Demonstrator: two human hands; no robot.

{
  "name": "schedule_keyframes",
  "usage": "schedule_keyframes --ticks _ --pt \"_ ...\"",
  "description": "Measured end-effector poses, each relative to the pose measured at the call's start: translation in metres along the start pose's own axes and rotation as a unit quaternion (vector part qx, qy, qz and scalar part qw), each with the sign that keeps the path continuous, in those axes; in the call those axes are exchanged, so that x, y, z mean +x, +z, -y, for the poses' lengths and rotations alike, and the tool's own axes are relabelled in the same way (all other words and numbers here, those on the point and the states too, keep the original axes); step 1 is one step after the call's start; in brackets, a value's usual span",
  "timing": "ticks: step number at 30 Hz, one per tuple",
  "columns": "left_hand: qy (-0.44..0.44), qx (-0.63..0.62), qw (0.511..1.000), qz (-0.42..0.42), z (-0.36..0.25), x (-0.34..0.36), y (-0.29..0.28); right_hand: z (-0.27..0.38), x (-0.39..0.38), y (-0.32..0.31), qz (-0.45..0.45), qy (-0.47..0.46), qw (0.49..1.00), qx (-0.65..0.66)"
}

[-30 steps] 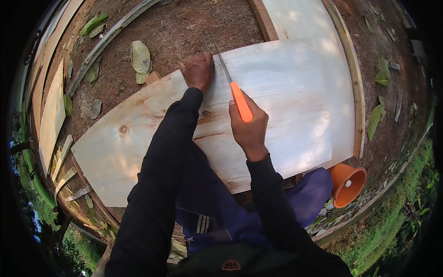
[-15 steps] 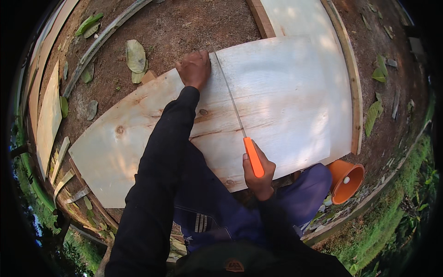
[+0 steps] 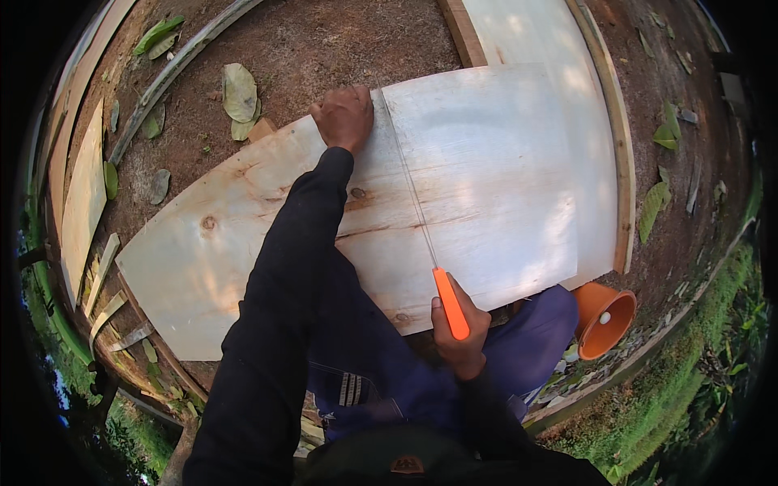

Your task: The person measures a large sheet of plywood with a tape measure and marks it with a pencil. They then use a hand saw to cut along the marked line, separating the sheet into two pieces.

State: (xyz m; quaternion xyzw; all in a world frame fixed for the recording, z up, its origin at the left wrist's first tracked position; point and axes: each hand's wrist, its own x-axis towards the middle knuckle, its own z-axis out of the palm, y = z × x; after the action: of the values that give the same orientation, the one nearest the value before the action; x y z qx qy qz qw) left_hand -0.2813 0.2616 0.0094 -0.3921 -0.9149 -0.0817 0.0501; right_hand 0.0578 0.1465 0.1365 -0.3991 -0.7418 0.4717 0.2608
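Observation:
A pale plywood panel [image 3: 211,267] with a curved far edge and brown knots lies across my lap area, overlapping another pale sheet [image 3: 506,28] at the right. My left hand [image 3: 344,117] grips the panel's far edge, fingers curled. My right hand [image 3: 460,332] is closed on the orange handle of a saw [image 3: 448,300] low on the panel. The thin blade runs from the handle up across the panel to its far edge, just right of my left hand.
Wooden battens [image 3: 620,162] frame the sheets. A curved weathered board [image 3: 174,65], loose strips [image 3: 104,275] and fallen leaves [image 3: 240,93] lie on the brown soil at left. An orange bucket [image 3: 596,328] lies tipped at lower right, with grass beyond.
My right hand has drawn the saw down toward me and slightly right, bringing the handle near the panel's lower edge. My left hand stays at the far edge, barely moved.

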Motion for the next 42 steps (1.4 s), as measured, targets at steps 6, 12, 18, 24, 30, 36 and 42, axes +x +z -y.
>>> schedule_keyframes --ticks 6,12,18,24,30,36,42 --pt "0.02 -0.027 0.999 0.027 0.008 0.001 0.002 0.035 0.073 0.014 0.014 0.123 0.992 0.023" --pt "0.014 -0.026 0.999 0.024 0.001 -0.002 0.007 0.076 0.005 -0.041 0.009 0.111 0.994 0.016" --pt "0.037 -0.028 0.999 0.014 0.001 -0.001 -0.002 0.043 0.058 -0.007 0.013 0.073 0.997 0.022" --pt "0.012 -0.006 1.0 -0.027 0.001 0.0 0.013 0.04 0.05 0.003 0.002 0.035 0.999 -0.001" --pt "0.02 -0.057 0.997 -0.048 0.003 -0.004 0.0 0.057 0.055 -0.014 0.033 0.104 0.994 0.0" --pt "-0.035 -0.189 0.98 -0.047 -0.003 -0.005 -0.011 0.101 0.085 -0.046 0.079 0.193 0.973 0.1" --pt "-0.106 -0.323 0.939 -0.053 -0.002 -0.002 -0.012 0.105 0.075 -0.042 0.086 0.206 0.956 0.189"
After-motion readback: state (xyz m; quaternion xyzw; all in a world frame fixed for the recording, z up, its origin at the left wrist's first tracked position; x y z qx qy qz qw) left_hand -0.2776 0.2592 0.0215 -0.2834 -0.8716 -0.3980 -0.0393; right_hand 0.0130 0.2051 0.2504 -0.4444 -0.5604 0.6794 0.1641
